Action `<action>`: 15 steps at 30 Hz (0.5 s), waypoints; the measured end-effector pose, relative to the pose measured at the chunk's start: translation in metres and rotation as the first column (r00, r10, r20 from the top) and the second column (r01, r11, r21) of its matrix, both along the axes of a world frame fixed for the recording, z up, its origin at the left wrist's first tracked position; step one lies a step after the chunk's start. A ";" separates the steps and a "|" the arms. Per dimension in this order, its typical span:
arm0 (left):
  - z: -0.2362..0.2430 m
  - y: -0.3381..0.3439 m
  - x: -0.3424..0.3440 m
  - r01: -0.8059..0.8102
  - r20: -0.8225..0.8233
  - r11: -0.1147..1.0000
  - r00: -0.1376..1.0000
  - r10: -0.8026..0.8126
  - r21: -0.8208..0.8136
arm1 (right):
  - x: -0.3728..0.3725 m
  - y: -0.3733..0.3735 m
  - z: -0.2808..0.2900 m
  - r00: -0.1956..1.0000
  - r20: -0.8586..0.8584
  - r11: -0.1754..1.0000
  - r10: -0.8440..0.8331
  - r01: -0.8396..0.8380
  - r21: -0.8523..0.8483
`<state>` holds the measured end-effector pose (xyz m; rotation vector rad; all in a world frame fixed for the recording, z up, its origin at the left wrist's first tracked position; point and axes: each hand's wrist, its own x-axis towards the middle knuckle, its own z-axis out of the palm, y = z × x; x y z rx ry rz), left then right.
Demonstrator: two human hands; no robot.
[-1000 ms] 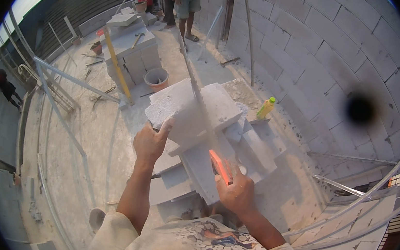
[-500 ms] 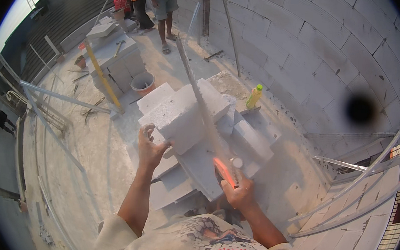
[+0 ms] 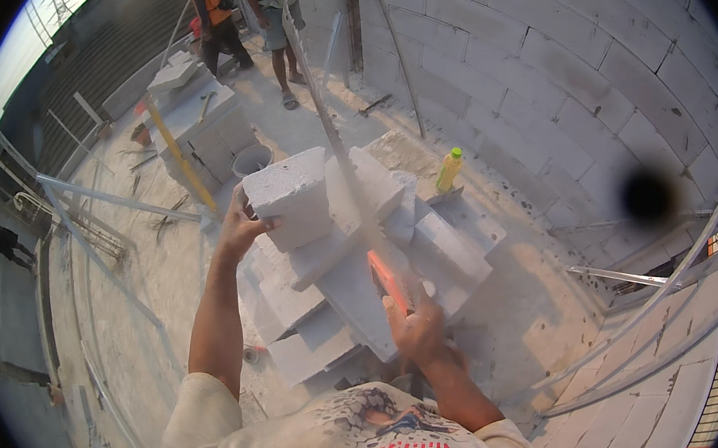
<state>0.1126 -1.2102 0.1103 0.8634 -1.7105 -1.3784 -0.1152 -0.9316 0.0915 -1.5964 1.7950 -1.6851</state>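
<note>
My left hand [image 3: 246, 228] is closed on the left side of a white aerated concrete block [image 3: 296, 224], thumb at its near face, fingers at its far side. The block stands slightly tilted at the top of a pile of similar pieces. In my right hand [image 3: 420, 328] is a handsaw, gripped by its orange handle [image 3: 390, 281]. Its long toothed blade [image 3: 323, 108] points away and up, passing in front of another white block piece [image 3: 369, 188] just right of the held one. Whether the blade touches either piece I cannot tell.
A yellow bottle with a green cap [image 3: 449, 170] stands behind the pile. Beyond at left are a bucket [image 3: 253, 160], a yellow level [image 3: 181, 153] and a block stack with a hammer [image 3: 206, 106]. Two people stand at the back. A block wall [image 3: 547, 95] rises on the right.
My left hand has moved left and away with the block, which now stands apart from the piece at its right. The saw has shifted slightly left and away.
</note>
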 end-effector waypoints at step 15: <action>0.041 0.009 -0.040 0.109 0.733 0.772 0.422 0.534 -0.626 | 0.032 -0.060 0.002 0.947 0.297 0.990 0.122 -0.137 0.031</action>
